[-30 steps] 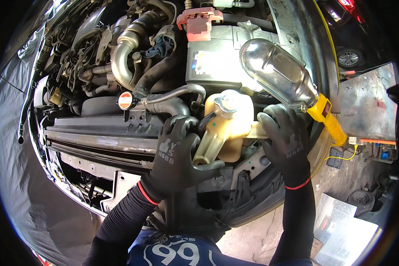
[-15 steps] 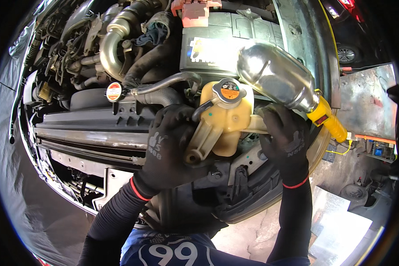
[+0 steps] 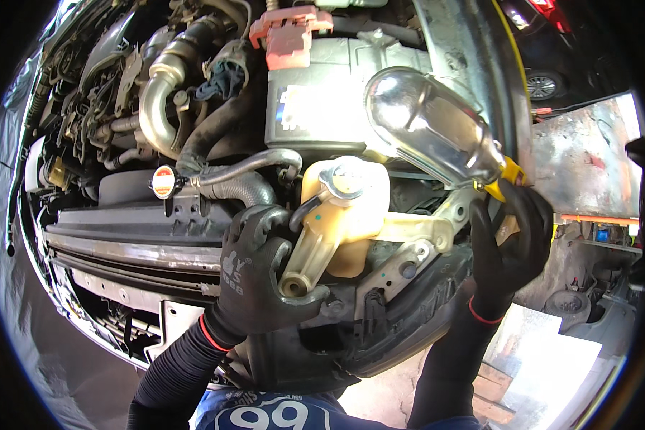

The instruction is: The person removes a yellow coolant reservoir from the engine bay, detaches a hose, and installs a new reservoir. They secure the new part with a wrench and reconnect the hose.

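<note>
My left hand (image 3: pixel 261 279), in a black printed glove, curves round the lower left side of the cream plastic coolant reservoir (image 3: pixel 351 215), fingers at its side and thumb by the mounting arm's lower end. The reservoir sits tilted in the front corner of the engine bay, its right arm over a metal bracket (image 3: pixel 401 272) with a bolt. My right hand (image 3: pixel 509 236) is closed on the yellow handle of a work lamp (image 3: pixel 430 122), whose metal guard lies above the reservoir; most of the handle is hidden by the fingers.
A battery (image 3: pixel 315 107) with a red terminal cover (image 3: pixel 283 39) lies behind. Hoses, a metal pipe (image 3: pixel 158 100) and a radiator cap (image 3: pixel 163 181) are left. A grey cover (image 3: pixel 14 287) drapes the car's side. At right are a metal-topped bench (image 3: pixel 580 165) and a dark car (image 3: pixel 552 43).
My right hand has left the reservoir's side and moved right onto the lamp handle, exposing the right arm and bracket. My left hand stays by the reservoir. The whole view has shifted slightly.
</note>
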`<state>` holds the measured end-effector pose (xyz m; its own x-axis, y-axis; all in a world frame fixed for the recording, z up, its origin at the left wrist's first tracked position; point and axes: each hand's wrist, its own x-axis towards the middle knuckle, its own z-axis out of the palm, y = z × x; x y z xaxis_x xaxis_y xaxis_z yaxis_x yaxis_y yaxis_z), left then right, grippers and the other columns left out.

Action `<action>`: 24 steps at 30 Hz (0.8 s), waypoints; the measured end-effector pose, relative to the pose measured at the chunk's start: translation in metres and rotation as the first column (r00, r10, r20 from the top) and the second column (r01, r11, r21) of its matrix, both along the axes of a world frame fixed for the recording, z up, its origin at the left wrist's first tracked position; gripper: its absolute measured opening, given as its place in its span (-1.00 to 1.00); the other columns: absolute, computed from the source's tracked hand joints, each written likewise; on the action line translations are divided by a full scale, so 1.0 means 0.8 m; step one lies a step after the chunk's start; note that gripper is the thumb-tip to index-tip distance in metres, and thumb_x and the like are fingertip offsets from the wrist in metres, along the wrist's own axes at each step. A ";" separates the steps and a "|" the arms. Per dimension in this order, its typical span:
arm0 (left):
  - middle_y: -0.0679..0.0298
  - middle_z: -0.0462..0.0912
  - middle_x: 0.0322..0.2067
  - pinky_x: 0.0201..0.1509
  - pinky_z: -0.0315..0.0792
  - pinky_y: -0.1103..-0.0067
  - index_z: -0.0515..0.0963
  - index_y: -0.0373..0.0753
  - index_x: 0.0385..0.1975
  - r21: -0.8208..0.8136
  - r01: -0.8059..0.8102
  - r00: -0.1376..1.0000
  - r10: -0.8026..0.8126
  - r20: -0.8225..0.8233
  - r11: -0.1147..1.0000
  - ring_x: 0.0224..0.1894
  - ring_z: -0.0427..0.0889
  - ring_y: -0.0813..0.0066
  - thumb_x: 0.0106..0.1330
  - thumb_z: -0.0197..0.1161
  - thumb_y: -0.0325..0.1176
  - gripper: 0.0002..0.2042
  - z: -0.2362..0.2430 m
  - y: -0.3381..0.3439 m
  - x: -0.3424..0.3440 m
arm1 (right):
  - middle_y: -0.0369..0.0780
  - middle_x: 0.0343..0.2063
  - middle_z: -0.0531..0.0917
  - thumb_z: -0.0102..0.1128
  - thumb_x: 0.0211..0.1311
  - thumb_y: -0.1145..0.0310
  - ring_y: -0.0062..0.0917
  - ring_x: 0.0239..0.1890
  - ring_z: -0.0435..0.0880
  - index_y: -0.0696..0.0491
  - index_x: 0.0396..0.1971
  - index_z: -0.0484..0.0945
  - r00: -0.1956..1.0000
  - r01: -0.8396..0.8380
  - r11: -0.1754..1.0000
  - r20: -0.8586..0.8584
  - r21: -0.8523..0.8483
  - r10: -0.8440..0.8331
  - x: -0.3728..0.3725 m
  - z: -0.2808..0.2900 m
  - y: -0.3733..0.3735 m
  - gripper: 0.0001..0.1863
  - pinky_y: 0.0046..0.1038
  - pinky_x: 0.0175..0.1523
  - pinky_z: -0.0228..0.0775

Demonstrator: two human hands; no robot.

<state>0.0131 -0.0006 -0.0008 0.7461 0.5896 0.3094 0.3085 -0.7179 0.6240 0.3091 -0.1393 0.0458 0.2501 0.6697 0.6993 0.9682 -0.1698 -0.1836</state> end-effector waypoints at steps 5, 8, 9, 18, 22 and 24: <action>-0.07 0.52 0.05 0.24 0.37 0.03 0.61 -0.33 -0.30 -0.012 -0.022 1.000 0.022 -0.011 1.000 0.14 0.50 -0.11 -0.24 0.68 -0.05 -0.41 -0.005 -0.004 -0.004 | -0.08 0.08 0.66 0.55 0.04 0.30 -0.14 0.18 0.57 0.04 0.35 0.50 0.984 0.120 0.970 0.154 -0.209 -0.088 0.036 0.013 0.006 -0.21 -0.10 0.29 0.39; -0.05 0.53 0.07 0.28 0.34 0.02 0.63 -0.32 -0.27 -0.001 -0.026 0.999 0.026 -0.022 1.000 0.19 0.47 -0.11 -0.22 0.66 -0.01 -0.40 -0.007 -0.006 -0.007 | -0.03 0.10 0.64 0.49 0.14 0.32 -0.08 0.11 0.62 0.05 0.36 0.48 0.992 0.110 0.955 0.089 -0.274 -0.089 0.049 0.015 0.002 -0.26 -0.10 0.25 0.43; -0.04 0.53 0.08 0.29 0.33 0.02 0.63 -0.32 -0.26 0.012 -0.035 0.999 0.035 -0.021 0.999 0.21 0.46 -0.10 -0.21 0.66 0.00 -0.40 -0.007 -0.007 -0.007 | -0.03 0.11 0.64 0.49 0.16 0.32 -0.08 0.12 0.62 0.05 0.37 0.47 0.994 0.099 0.959 0.077 -0.266 -0.082 0.053 0.016 0.000 -0.27 -0.10 0.25 0.43; 0.00 0.52 0.05 0.31 0.31 0.03 0.59 -0.28 -0.04 -0.022 -0.069 0.994 0.071 0.083 0.997 0.13 0.50 -0.13 -0.17 0.69 0.06 -0.26 -0.010 -0.009 -0.005 | -0.03 0.17 0.65 0.57 0.16 0.37 -0.12 0.22 0.63 0.08 0.32 0.53 0.869 0.069 0.980 0.493 -0.187 0.033 0.231 0.199 0.113 -0.31 -0.19 0.32 0.51; 0.05 0.50 0.11 0.29 0.36 0.05 0.55 -0.28 -0.06 0.030 -0.082 0.996 0.081 0.031 0.996 0.18 0.48 -0.11 -0.20 0.68 0.01 -0.28 -0.010 -0.012 -0.004 | -0.15 0.26 0.63 0.47 0.27 0.36 -0.23 0.28 0.60 -0.01 0.33 0.56 0.703 -0.272 0.949 0.640 -0.160 0.309 0.236 0.270 0.207 -0.40 -0.23 0.41 0.41; 0.04 0.51 0.09 0.27 0.38 0.05 0.57 -0.29 -0.11 -0.019 -0.094 0.994 0.094 0.054 0.995 0.19 0.48 -0.12 -0.22 0.67 -0.02 -0.31 -0.011 -0.013 -0.003 | -0.17 0.26 0.63 0.46 0.23 0.39 -0.29 0.27 0.60 -0.04 0.34 0.57 0.766 -0.388 0.896 0.464 -0.216 0.444 0.198 0.259 0.267 -0.37 -0.27 0.41 0.40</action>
